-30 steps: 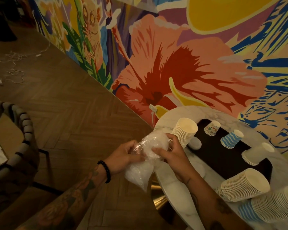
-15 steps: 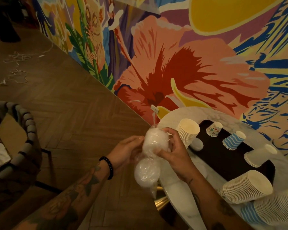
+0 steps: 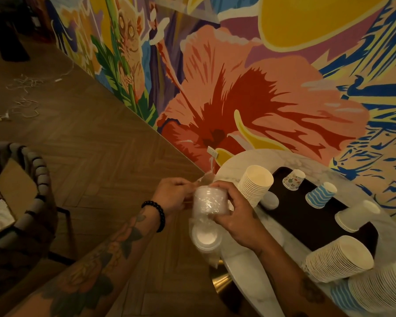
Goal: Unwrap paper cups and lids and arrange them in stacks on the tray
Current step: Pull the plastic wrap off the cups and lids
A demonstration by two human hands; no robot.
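- Wrapped lids [image 3: 209, 202]: the right hand [image 3: 238, 216] curls its fingers [image 3: 222, 186] round the stack, gripping it.
- The left hand [image 3: 172, 195] pinches the clear wrap [image 3: 202, 179] between its fingers [image 3: 185, 184], just beside the stack.

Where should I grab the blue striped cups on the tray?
Grip the blue striped cups low on the side wall, near the rims, from above. They stand upside down on the tray, narrow base up, so a high grip may lift only the top cup.
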